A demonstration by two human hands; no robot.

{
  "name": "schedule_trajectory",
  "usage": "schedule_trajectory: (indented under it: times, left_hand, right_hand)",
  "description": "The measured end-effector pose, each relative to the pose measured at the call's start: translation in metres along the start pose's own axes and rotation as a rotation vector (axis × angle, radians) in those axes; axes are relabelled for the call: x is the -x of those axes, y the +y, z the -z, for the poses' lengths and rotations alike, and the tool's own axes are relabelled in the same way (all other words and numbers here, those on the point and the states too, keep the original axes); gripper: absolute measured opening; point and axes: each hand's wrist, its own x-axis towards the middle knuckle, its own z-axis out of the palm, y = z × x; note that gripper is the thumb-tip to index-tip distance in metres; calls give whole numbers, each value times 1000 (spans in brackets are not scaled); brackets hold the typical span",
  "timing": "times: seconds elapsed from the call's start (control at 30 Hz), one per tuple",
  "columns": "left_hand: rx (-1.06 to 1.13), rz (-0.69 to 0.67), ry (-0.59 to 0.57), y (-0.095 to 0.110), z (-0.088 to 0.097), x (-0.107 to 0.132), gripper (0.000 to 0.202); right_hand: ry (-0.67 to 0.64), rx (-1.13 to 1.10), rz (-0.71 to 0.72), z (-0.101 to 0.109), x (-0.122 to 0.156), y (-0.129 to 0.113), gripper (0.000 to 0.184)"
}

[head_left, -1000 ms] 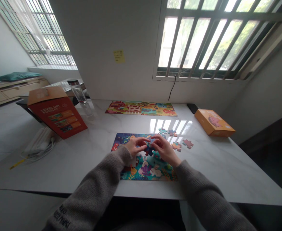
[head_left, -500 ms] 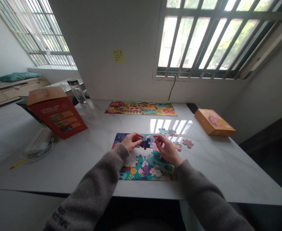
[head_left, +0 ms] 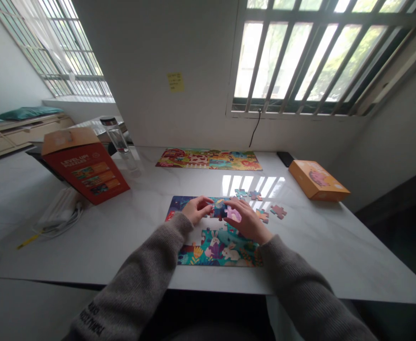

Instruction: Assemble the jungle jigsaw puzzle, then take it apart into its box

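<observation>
A partly assembled jigsaw puzzle (head_left: 229,253) with rabbits and plants lies in front of me, a white gap in its middle. Within its upper part is a dark blue puzzle piece (head_left: 220,209), between my two hands. My left hand (head_left: 195,210) is closed in a pinch at the piece's left edge. Over the right side of the puzzle, my right hand (head_left: 246,220) has thumb and fingers curled around the piece's right edge. A pink puzzle piece (head_left: 233,214) shows beneath its fingers. The exact finger contact is hard to make out.
Several loose pieces, including a reddish piece (head_left: 278,211), lie to the right. A long finished puzzle (head_left: 209,159) is at the back. An orange box (head_left: 316,180) stands right; a red box (head_left: 87,166), glass bottle (head_left: 115,135) and white cable (head_left: 60,227) are left.
The dark blue piece has shifted slightly right, against the pink piece. My right hand's fingers have spread a little and come lower; my left hand has moved slightly right.
</observation>
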Motion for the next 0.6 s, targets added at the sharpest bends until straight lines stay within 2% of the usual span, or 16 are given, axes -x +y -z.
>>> schedule_trajectory:
  times: [0.13,0.23,0.33,0.43,0.6]
  left_hand:
    - [-393,-139,69,3,3,3,22]
    - [-517,-256,7,1,4,4,16]
    - [-569,-338,-63,-4,2,4,13]
    - [-569,-333,-69,-6,2,4,11]
    - [-393,-230,-39,3,2,6,30]
  right_hand:
    - [-59,25,-51,5,9,9,34]
    - [-122,45,-51,4,16,8,32]
    - [-156,44,-29,0,18,3,29]
    - [-148,18,-21,-2,17,1,27]
    - [36,-3,-63,-2,12,-2,33]
